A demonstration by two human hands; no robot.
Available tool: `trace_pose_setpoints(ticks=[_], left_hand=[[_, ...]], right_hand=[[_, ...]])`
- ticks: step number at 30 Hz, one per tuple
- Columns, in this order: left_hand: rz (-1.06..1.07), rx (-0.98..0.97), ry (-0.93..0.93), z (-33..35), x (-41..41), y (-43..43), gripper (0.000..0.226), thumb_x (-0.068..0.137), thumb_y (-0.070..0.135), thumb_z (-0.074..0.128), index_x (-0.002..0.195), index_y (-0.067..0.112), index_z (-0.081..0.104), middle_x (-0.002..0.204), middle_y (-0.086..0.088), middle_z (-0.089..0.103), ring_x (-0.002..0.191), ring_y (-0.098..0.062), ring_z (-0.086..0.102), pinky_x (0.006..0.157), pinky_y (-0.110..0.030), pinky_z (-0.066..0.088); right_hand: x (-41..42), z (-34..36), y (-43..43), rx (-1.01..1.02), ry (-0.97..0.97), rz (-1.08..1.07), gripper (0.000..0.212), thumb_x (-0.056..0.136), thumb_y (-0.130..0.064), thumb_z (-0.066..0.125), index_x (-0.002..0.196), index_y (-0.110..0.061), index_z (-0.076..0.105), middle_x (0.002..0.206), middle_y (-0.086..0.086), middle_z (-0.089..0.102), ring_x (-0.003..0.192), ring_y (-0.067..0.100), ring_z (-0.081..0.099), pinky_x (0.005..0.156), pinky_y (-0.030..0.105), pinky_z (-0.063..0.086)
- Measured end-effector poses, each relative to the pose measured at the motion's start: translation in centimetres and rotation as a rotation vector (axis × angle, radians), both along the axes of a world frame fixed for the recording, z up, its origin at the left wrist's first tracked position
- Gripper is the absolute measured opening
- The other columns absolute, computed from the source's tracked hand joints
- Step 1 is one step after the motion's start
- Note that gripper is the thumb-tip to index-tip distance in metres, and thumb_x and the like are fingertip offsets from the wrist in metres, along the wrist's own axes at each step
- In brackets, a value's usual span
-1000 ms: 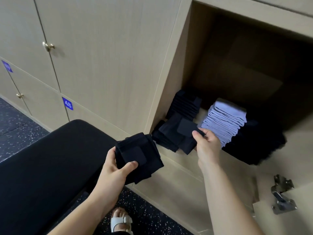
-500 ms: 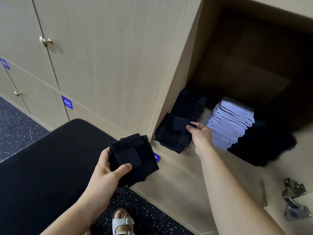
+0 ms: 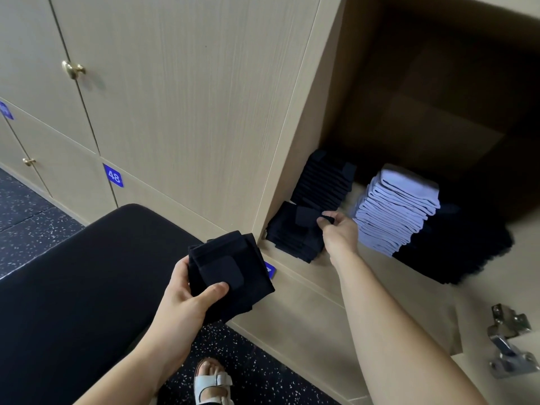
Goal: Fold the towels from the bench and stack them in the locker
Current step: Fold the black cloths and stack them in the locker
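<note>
My left hand [image 3: 187,299] holds a small pile of folded black towels [image 3: 230,273] above the bench's right end. My right hand [image 3: 339,232] reaches into the open locker [image 3: 304,135] and pinches the top folded black towel [image 3: 306,216] on a low front stack of black towels [image 3: 292,238] at the locker's left side. Behind that stack stands a taller black stack [image 3: 324,179]. A tall stack of light lilac towels [image 3: 394,211] sits to the right of my hand, with more dark towels [image 3: 455,249] further right.
The black padded bench [image 3: 73,287] fills the lower left. Closed locker doors with brass knobs [image 3: 73,70] and a blue tag numbered 48 [image 3: 113,176] lie to the left. A metal door hinge [image 3: 508,343] sits at the lower right. My sandalled foot [image 3: 211,381] stands on the speckled floor.
My right hand has carried its folded black towel leftward and down onto the low front stack in the locker. My left hand with its pile has stayed near the bench end.
</note>
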State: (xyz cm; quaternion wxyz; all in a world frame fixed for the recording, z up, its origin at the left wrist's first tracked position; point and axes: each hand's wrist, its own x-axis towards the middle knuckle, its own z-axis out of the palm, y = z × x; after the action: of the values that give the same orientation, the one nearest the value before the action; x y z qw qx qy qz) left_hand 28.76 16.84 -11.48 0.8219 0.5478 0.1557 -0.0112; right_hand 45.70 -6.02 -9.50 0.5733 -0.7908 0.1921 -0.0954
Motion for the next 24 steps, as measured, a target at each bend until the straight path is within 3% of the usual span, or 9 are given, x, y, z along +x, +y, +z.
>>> trace_pose_setpoints(ticks=[5, 8, 10, 13, 15, 20, 24], left_hand=[[-0.005, -0.004, -0.016, 0.6, -0.1, -0.5, 0.048, 0.088, -0.004, 0.064, 0.122, 0.028, 0.055, 0.105, 0.0, 0.073, 0.095, -0.024, 0.072, 0.068, -0.035, 0.058], [-0.005, -0.01, -0.022, 1.1, 0.0, -0.8, 0.047, 0.088, -0.003, 0.064, 0.122, 0.028, 0.055, 0.106, 0.0, 0.072, 0.096, -0.024, 0.072, 0.069, -0.035, 0.058], [-0.002, -0.019, -0.028, 1.3, 0.1, -1.1, 0.047, 0.088, -0.003, 0.064, 0.122, 0.028, 0.054, 0.108, 0.0, 0.072, 0.095, -0.023, 0.072, 0.069, -0.034, 0.058], [0.0, -0.039, -0.034, 1.9, 0.1, -1.7, 0.046, 0.088, -0.005, 0.063, 0.12, 0.027, 0.055, 0.106, 0.001, 0.072, 0.09, -0.021, 0.073, 0.063, -0.031, 0.059], [-0.002, -0.049, -0.038, 2.3, 0.1, -1.9, 0.047, 0.087, -0.005, 0.063, 0.12, 0.028, 0.055, 0.105, 0.002, 0.072, 0.09, -0.02, 0.073, 0.063, -0.031, 0.059], [-0.006, -0.064, -0.064, 3.6, -0.7, -1.9, 0.047, 0.087, -0.005, 0.064, 0.122, 0.026, 0.055, 0.108, 0.0, 0.071, 0.093, -0.022, 0.072, 0.067, -0.033, 0.059], [0.002, -0.098, -0.089, 5.1, -1.9, -2.3, 0.048, 0.087, -0.005, 0.064, 0.123, 0.025, 0.055, 0.113, -0.002, 0.07, 0.099, -0.023, 0.071, 0.073, -0.036, 0.058]], right_hand=[[-1.3, 0.1, -0.3, -0.037, -0.031, -0.037, 0.044, 0.092, -0.002, 0.058, 0.135, -0.007, 0.049, 0.122, 0.007, 0.059, 0.108, 0.019, 0.058, 0.087, 0.023, 0.042], [-2.7, -0.6, -0.6, -0.12, -0.027, -0.082, 0.04, 0.092, -0.003, 0.057, 0.131, -0.006, 0.052, 0.118, 0.008, 0.061, 0.104, 0.019, 0.058, 0.088, 0.025, 0.042], [-3.3, -1.3, -0.3, -0.164, -0.008, -0.038, 0.027, 0.092, -0.003, 0.056, 0.118, -0.004, 0.06, 0.111, 0.008, 0.065, 0.105, 0.025, 0.062, 0.091, 0.03, 0.047], [-3.8, -1.4, 0.8, -0.199, 0.011, 0.05, 0.032, 0.093, -0.007, 0.051, 0.124, -0.007, 0.06, 0.12, 0.01, 0.065, 0.113, 0.026, 0.06, 0.101, 0.04, 0.048], [-4.1, -0.9, 0.9, -0.191, 0.013, 0.047, 0.033, 0.095, -0.008, 0.048, 0.126, -0.006, 0.059, 0.122, 0.009, 0.064, 0.114, 0.025, 0.059, 0.101, 0.036, 0.047], [-7.1, 2.9, 1.2, -0.163, -0.111, -0.006, 0.031, 0.095, -0.011, 0.054, 0.125, -0.005, 0.059, 0.112, 0.003, 0.065, 0.097, 0.012, 0.058, 0.083, 0.02, 0.042], [-12.2, 5.7, 2.8, -0.02, -0.142, 0.215, 0.02, 0.089, -0.019, 0.065, 0.108, -0.016, 0.068, 0.101, -0.01, 0.069, 0.093, -0.001, 0.064, 0.078, 0.012, 0.048]])
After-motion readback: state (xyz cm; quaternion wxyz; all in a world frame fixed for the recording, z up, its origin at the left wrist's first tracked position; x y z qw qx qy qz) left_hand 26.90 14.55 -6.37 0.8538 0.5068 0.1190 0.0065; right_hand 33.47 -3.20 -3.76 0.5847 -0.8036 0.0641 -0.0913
